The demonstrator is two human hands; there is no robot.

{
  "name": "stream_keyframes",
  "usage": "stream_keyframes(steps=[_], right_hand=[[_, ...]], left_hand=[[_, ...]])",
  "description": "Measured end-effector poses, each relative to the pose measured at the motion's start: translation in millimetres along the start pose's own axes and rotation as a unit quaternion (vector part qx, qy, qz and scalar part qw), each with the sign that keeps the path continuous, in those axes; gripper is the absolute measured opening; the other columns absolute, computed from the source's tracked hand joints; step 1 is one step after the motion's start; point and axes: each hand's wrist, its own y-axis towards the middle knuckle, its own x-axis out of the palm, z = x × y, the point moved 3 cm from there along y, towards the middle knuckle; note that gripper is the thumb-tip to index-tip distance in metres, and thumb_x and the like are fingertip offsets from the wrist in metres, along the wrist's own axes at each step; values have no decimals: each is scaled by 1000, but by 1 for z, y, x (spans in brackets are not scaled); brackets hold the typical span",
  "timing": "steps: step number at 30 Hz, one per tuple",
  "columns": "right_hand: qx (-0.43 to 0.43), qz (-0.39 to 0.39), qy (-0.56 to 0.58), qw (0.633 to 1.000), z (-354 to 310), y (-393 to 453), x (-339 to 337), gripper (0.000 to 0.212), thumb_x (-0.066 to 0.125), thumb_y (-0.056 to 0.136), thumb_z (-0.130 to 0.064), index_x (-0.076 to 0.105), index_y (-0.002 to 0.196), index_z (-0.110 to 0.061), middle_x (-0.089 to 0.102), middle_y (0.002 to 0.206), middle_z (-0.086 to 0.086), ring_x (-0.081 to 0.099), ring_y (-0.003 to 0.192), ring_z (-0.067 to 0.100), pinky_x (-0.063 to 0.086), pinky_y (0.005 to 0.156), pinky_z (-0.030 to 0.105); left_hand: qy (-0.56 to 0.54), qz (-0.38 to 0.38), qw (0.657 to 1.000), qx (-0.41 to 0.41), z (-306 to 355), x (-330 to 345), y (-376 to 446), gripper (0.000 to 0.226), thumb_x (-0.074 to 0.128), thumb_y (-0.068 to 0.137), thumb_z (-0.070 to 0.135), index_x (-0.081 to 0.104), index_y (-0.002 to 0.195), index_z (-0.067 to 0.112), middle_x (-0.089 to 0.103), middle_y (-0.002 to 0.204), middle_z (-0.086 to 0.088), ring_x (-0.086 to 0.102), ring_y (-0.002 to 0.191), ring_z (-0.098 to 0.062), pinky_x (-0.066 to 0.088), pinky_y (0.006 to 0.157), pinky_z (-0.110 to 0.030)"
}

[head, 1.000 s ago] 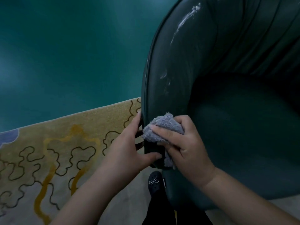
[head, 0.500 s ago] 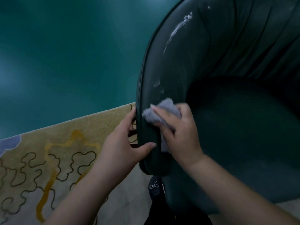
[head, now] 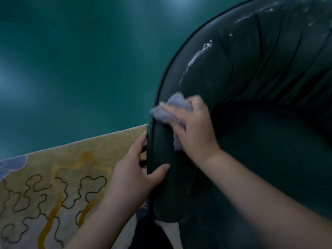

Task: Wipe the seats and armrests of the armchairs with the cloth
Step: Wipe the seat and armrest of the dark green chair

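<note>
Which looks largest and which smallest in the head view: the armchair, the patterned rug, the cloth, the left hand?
1. armchair, by far the largest.
2. patterned rug.
3 and 4. left hand and cloth: unsure, because the right hand covers much of the cloth.

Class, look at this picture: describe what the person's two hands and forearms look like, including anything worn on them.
Both the left hand and the right hand are bare, with no gloves, rings or watch showing. The forearms are uncovered too; no sleeve reaches into view. The fingernails look short and unpainted.
</note>
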Motion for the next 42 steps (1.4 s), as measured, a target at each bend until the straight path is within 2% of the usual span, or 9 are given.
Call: stream_keyframes(steps=[3,10,13,16,21,27,30,38,42], right_hand=[[40,15,10,999,1,23,2,35,69,85,-17,66,120,-20,41,98,4,50,95,27,44,89,30],[-36,-69,-38,996,-32,-2,10,27,66,86,-27,71,112,-24,46,91,9,46,88,23,39,78,27],[17,-82,-121,989,-34,53,18,26,69,84,-30,73,109,-25,43,93,9,42,93,26,39,81,34],[69,-86,-151,982,-41,56,19,21,71,82,-33,76,101,-25,39,94,4,40,96,22,39,81,33],[59,-125,-172,975,-58,26,23,14,76,77,-32,76,82,-19,42,93,5,43,91,25,45,73,40],[157,37,-100,982,-34,44,18,38,64,89,-23,62,126,-21,44,99,6,49,96,18,41,86,20],[169,92,-43,980,-39,0,21,38,65,88,-19,62,125,-27,49,102,-1,53,97,5,42,85,10],[197,172,-59,963,14,85,-4,31,67,87,-18,68,118,-19,45,102,9,51,94,13,38,89,6],[147,155,-21,977,3,42,5,33,61,91,-27,62,124,-29,43,102,-2,52,88,5,47,75,12]], left_hand=[[-2,7,1000,13,3,-5,17,86,79,67,46,32,138,56,48,97,49,54,87,24,45,61,-1],[22,-85,995,38,-10,-16,44,63,74,58,58,50,113,42,59,91,30,47,85,29,36,65,5],[27,-140,988,55,-12,-19,55,88,74,57,65,42,135,39,57,105,30,47,86,25,34,63,8],[40,-185,980,63,-11,-25,66,93,75,58,65,42,139,34,61,117,19,55,92,10,41,62,1],[27,-238,970,54,-13,-25,74,62,76,63,58,56,116,32,66,104,14,64,89,0,54,73,-19],[-10,-255,966,47,-10,-26,80,65,78,61,56,52,119,42,65,102,22,62,87,7,53,71,-13],[-1,-228,969,94,-2,-28,90,57,80,65,49,52,114,45,65,92,26,54,87,21,41,65,1],[-10,-184,974,129,27,-31,131,91,78,68,50,28,144,47,44,102,48,49,99,22,45,85,-6],[-23,-182,974,133,44,-35,160,88,77,72,44,28,145,47,48,115,46,52,108,17,52,91,-21]])
